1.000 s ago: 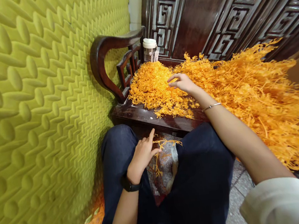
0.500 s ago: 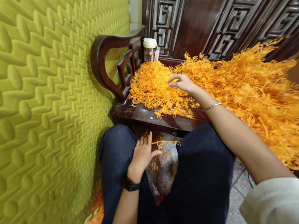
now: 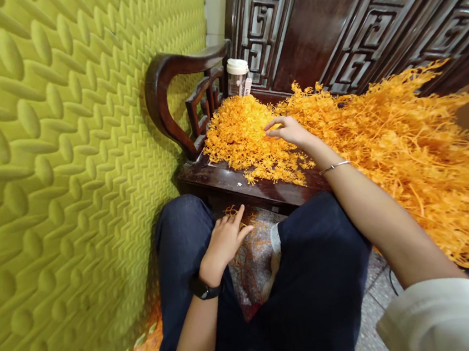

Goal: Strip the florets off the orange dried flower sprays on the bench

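Note:
My right hand (image 3: 289, 131) reaches out over a pile of small orange plastic sprigs (image 3: 240, 133) on the dark wooden bench seat (image 3: 218, 181). Its thumb and fingers are curled together on a small orange piece at the pile's top. A thin bangle sits on that wrist. My left hand (image 3: 224, 241) rests by my left knee with its fingers apart and nothing in it. A few orange bits (image 3: 232, 211) lie just past its fingertips. A black watch is on that wrist.
A big heap of long orange plastic branches (image 3: 416, 145) covers the bench to the right. A jar with a white lid (image 3: 237, 76) stands in the back corner by the curved armrest (image 3: 173, 70). A yellow-green padded wall (image 3: 48, 161) is on my left. Loose orange sprigs (image 3: 250, 263) lie between my knees.
The long orange sprig that my left hand held has dropped away between my knees, and that hand has opened. My right hand has stayed over the pile.

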Tool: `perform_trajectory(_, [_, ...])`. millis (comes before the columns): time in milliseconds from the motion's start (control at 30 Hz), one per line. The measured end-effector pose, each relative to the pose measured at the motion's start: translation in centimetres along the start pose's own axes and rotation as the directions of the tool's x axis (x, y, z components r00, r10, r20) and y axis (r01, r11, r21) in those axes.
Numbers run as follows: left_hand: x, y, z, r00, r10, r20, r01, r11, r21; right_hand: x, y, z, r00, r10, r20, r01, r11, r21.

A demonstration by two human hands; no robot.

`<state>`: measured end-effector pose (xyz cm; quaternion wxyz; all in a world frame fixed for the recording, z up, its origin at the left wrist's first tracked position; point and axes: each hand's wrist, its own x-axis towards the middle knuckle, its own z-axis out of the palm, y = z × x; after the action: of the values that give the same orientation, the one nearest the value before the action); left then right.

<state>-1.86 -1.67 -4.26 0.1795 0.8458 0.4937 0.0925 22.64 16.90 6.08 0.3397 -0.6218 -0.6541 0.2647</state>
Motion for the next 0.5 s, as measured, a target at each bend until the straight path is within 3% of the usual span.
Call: perform_trajectory(500, [-0.17,-0.55,0.42,1.0,0.025,-0.016,-0.025,1.0,0.003,-0.15,-0.1,-0.08,1.0,0.004,0.028,-0.004,1.0,-0.015])
